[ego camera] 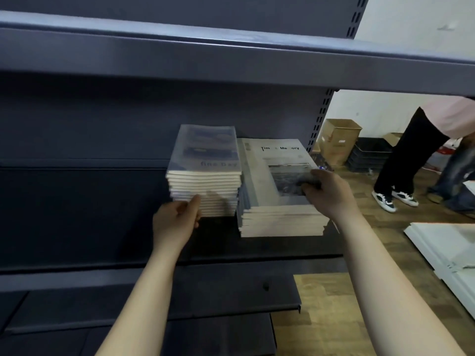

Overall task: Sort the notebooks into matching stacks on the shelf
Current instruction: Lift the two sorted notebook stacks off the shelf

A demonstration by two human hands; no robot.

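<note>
left hand [177, 219]: thumb on fine day stack [205, 186] front, grip we can't tell
right hand [331, 191]: fingers [309, 187] pinch top time memory notebook [267, 173], right edge
shelf [102, 227]: stacks side by side, long axes away from us

My right hand [326, 191]: fingertips [307, 186] smear into the top notebook [277, 160], whose title is partly illegible. My left hand [174, 219]: fingers hidden behind the palm. Stack [205, 181] beside it: cover blurred, lettering possibly "fine day". Person [411, 150] beyond my right hand: upper body cut off by the upper shelf [231, 55].

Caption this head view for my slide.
Left hand touches the fine day stack; right hand grips the top notebook of the wider stack.
</note>
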